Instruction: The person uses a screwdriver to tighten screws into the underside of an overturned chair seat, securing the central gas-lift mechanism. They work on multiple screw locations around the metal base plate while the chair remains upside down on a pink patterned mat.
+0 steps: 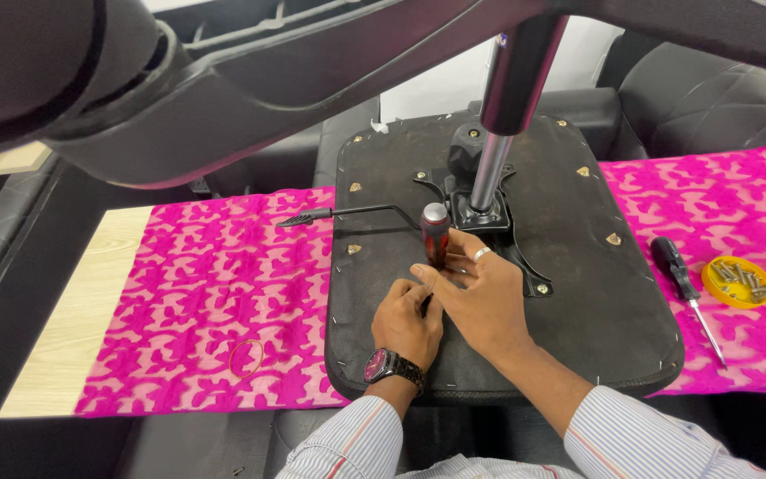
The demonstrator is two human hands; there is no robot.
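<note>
Right hand (480,293): grasping red-black screwdriver (434,235) handle, upright for downward push.
Left hand (405,319): fingers pinching shaft low, steadying tip.
Seat underside (578,302): flat on pink cloth (214,293).

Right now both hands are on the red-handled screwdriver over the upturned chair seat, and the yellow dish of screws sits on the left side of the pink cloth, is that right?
Not quite. In the head view the yellow dish of screws sits on the right side of the pink cloth, beside a spare black screwdriver. The rest holds: the left hand and right hand are both on the red-handled screwdriver over the upturned chair seat.
</note>
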